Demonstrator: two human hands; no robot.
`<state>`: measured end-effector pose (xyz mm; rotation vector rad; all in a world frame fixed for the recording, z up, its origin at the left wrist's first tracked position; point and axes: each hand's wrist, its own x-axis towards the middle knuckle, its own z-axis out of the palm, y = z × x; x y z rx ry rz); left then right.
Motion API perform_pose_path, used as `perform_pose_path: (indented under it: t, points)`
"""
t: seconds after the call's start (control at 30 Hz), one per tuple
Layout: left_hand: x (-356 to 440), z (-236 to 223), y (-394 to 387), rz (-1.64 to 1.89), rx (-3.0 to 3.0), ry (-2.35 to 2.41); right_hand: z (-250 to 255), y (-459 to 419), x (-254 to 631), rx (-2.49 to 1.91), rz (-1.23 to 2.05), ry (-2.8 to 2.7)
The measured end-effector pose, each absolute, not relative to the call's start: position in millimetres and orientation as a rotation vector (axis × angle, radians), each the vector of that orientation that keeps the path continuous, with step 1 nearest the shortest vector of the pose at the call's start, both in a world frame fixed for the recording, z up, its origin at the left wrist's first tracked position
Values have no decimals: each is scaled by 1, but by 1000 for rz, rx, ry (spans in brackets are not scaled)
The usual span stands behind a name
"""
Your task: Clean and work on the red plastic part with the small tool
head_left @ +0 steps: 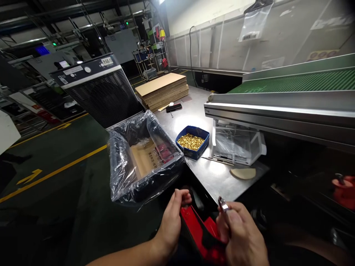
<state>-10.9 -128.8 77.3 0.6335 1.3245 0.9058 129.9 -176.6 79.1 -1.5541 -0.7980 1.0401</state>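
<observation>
Red plastic part (pixel 203 232) sits low between both hands: left hand (pixel 172 218) grips its edge, right hand (pixel 241 236) pinches a small metal piece (pixel 222 204) above it. Bag-lined box (pixel 144 155) beside the surface (pixel 216 177) holds few items, so most work seems left.

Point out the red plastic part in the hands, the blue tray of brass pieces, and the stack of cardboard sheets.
Red plastic part (pixel 200 229), head view, upper face.
Blue tray of brass pieces (pixel 197 153), head view, front wall.
Stack of cardboard sheets (pixel 162 84), head view, top sheet.
</observation>
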Motion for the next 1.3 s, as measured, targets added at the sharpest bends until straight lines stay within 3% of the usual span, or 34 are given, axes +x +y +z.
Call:
perform_pose_path:
  t: [0.17,0.6,0.9,1.13,1.3]
  points:
    - [-27,98,-137,940,1583,1046,76,-159,138,-1424,1320,-573]
    - [-21,114,-119,637,2171,679,70,-164,145,-1367,1404,-569]
    - [-24,100,-125,751,1670,893,54,-155,159,-1205,1387,-99]
    - [-19,83,-127,788,1179,798,56,-153,149,-1161,1247,334]
    - [-18,90,-129,711,1289,806,69,-154,154,-1255,1186,-53]
